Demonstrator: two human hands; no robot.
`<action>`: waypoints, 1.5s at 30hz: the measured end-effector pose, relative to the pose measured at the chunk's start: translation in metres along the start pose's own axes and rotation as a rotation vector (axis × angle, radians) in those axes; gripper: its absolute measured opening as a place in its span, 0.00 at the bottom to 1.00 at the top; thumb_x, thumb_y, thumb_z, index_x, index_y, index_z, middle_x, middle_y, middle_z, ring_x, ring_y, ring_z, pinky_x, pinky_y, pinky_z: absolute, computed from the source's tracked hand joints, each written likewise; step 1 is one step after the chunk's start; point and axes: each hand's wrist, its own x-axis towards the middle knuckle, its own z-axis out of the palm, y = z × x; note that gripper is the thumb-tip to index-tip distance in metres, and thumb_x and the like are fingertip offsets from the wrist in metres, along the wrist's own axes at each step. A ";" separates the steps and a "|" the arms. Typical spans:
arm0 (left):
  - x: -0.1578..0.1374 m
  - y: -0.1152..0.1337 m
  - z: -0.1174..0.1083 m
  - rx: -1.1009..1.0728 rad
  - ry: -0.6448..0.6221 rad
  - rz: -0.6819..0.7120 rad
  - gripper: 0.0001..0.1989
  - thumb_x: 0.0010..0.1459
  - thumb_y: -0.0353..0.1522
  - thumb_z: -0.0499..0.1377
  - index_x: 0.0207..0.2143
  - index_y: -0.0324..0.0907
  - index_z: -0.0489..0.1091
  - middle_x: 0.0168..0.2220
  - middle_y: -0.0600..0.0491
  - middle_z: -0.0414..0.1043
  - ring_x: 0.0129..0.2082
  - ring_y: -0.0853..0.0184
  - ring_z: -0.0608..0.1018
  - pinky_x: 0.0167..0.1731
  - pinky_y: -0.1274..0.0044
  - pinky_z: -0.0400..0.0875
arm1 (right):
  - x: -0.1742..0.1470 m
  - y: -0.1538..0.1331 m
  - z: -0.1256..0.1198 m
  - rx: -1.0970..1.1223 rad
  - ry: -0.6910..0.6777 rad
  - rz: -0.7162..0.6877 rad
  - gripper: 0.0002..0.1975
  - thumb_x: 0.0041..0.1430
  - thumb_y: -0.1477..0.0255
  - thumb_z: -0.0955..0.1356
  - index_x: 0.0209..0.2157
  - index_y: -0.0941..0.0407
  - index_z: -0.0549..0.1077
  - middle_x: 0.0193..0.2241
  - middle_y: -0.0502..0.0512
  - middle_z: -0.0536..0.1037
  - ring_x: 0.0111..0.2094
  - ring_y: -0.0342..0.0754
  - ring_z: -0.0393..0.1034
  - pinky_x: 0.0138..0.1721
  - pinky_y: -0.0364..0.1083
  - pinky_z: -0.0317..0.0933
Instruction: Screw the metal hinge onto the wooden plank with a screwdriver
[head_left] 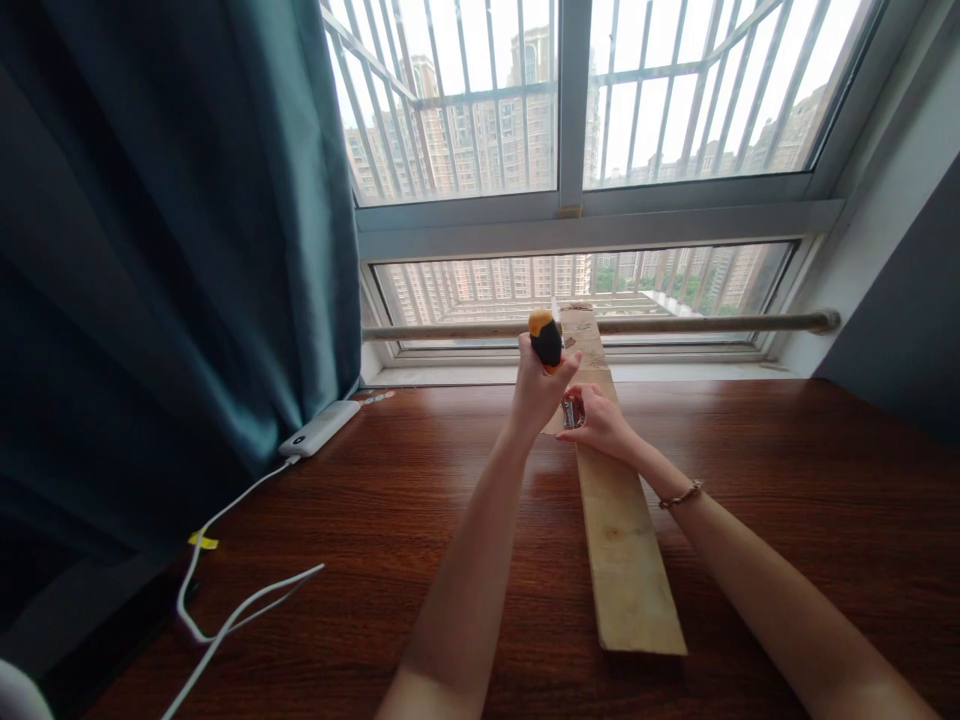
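My left hand [541, 385] is closed around the yellow-and-black handle of a screwdriver [546, 338], whose butt end points up; its shaft is hidden. Just below and to the right, my right hand [604, 422] has thumb and fingers curled about a small shiny metal piece [573, 411], too small to name exactly. Both hands are over a long pale wooden board [626, 545], which lies on the brown table and reaches toward the window. Part of another light-coloured piece shows by the right fingertips, mostly covered.
The dark wood-grain tabletop [420, 480] meets a window sill with a horizontal rail [712, 325]. At left, a white power bank [319, 428] with a white cable [232, 500] lies beside a blue curtain [300, 230]. The cable loops across the table's front left.
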 end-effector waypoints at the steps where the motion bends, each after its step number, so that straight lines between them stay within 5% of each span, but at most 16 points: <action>1: 0.000 -0.001 0.000 0.023 0.003 0.007 0.15 0.46 0.34 0.61 0.31 0.42 0.55 0.24 0.60 0.60 0.22 0.75 0.66 0.24 0.81 0.62 | 0.000 0.000 0.000 0.000 0.003 -0.004 0.31 0.35 0.60 0.74 0.41 0.57 0.63 0.38 0.58 0.68 0.41 0.53 0.62 0.41 0.50 0.62; 10: 0.008 0.000 -0.025 0.065 -0.057 0.007 0.20 0.36 0.36 0.68 0.31 0.40 0.65 0.25 0.58 0.65 0.26 0.72 0.70 0.26 0.80 0.65 | 0.001 0.007 0.005 0.014 0.013 -0.011 0.33 0.34 0.60 0.75 0.42 0.57 0.62 0.39 0.59 0.68 0.42 0.53 0.62 0.41 0.51 0.62; 18: 0.007 -0.003 -0.019 -0.124 -0.151 0.048 0.18 0.51 0.32 0.59 0.44 0.44 0.58 0.38 0.50 0.69 0.34 0.67 0.76 0.35 0.74 0.70 | 0.001 0.006 0.006 0.026 0.035 0.018 0.33 0.32 0.62 0.76 0.40 0.57 0.63 0.37 0.57 0.68 0.41 0.52 0.63 0.41 0.50 0.63; 22: 0.003 -0.009 -0.010 -0.064 -0.127 0.104 0.12 0.55 0.31 0.54 0.42 0.44 0.55 0.33 0.54 0.66 0.29 0.72 0.73 0.33 0.76 0.67 | 0.001 0.006 0.007 0.016 0.040 0.024 0.33 0.32 0.62 0.76 0.40 0.57 0.63 0.37 0.58 0.68 0.41 0.52 0.63 0.41 0.50 0.63; 28: 0.000 -0.017 0.000 -0.077 -0.092 0.105 0.22 0.48 0.34 0.62 0.40 0.45 0.53 0.28 0.59 0.62 0.25 0.74 0.68 0.27 0.80 0.64 | 0.002 0.007 0.007 0.036 0.036 0.029 0.33 0.33 0.60 0.75 0.41 0.57 0.63 0.38 0.58 0.67 0.39 0.52 0.64 0.40 0.51 0.64; 34: 0.001 -0.008 -0.002 0.104 -0.070 0.163 0.17 0.47 0.34 0.63 0.38 0.43 0.61 0.32 0.55 0.66 0.32 0.70 0.70 0.32 0.77 0.67 | 0.001 0.011 0.008 0.072 0.039 0.031 0.35 0.33 0.59 0.75 0.42 0.58 0.62 0.39 0.60 0.67 0.40 0.53 0.65 0.42 0.53 0.63; 39: 0.002 0.002 -0.013 0.104 -0.086 0.065 0.20 0.43 0.34 0.65 0.40 0.42 0.63 0.31 0.54 0.69 0.31 0.68 0.73 0.32 0.76 0.69 | 0.001 0.011 0.009 0.099 0.040 0.028 0.34 0.33 0.59 0.75 0.41 0.57 0.61 0.41 0.60 0.66 0.41 0.53 0.65 0.41 0.52 0.64; 45: 0.003 0.003 -0.017 -0.117 -0.287 0.048 0.16 0.51 0.30 0.57 0.42 0.43 0.56 0.34 0.52 0.70 0.34 0.69 0.74 0.36 0.74 0.68 | 0.001 0.009 0.010 0.126 0.063 0.042 0.34 0.32 0.60 0.76 0.40 0.57 0.61 0.39 0.59 0.68 0.38 0.52 0.67 0.37 0.50 0.65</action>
